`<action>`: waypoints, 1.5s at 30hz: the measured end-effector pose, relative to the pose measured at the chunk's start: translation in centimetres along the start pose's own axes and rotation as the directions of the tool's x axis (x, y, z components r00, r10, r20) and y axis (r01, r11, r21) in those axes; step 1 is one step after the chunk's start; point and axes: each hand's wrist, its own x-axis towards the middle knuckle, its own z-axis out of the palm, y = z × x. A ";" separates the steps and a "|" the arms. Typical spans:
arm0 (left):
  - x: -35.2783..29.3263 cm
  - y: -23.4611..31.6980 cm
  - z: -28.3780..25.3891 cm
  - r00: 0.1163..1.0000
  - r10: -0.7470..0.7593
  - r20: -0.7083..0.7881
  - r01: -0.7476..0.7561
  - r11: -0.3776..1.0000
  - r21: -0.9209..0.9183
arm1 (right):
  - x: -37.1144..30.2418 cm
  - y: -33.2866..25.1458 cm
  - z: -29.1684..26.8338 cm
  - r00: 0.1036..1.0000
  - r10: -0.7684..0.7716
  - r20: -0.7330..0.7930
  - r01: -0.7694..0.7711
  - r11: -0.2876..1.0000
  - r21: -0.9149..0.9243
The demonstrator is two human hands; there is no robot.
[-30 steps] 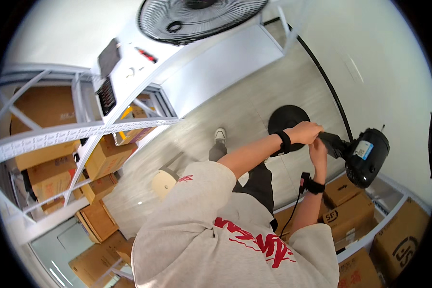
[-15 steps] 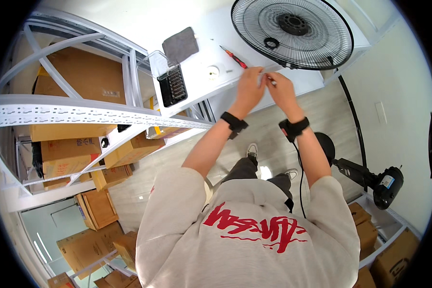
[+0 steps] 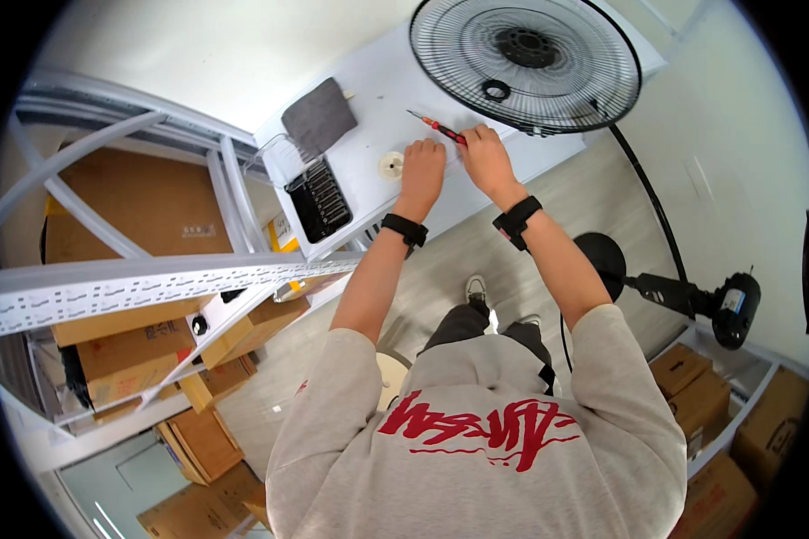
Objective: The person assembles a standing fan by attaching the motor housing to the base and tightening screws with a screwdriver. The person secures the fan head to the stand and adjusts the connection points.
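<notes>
Just off the fan grille's [image 3: 548, 88] near left edge, the screwdriver [image 3: 439, 128] looks light and stiff — best held by its handle. The right hand [image 3: 490, 163] meets it, grip unclear; the left hand's [image 3: 422, 172] bunched fingers — contents hidden.

The white table [image 3: 364, 166] bears a cloth [image 3: 319, 117], case [image 3: 319, 199] and disc [image 3: 384, 165].

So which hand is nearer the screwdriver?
Your right hand, at the handle end of the red screwdriver; your left hand is beside the white disc.
</notes>
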 end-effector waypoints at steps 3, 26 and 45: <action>-0.2 -0.1 0.4 1.000 0.030 0.009 -0.030 1.000 0.007 | -3.1 0.3 -2.8 0.993 0.091 -0.073 -0.078 0.982 0.173; -0.1 24.1 7.6 0.988 0.093 0.119 0.039 0.602 -0.797 | -41.1 10.5 -22.6 0.601 0.774 -0.201 -0.569 0.591 0.572; -7.1 51.2 27.9 0.432 0.341 0.835 0.900 -0.102 -0.424 | -54.4 13.7 -16.5 0.019 0.991 -0.133 -0.539 0.123 0.833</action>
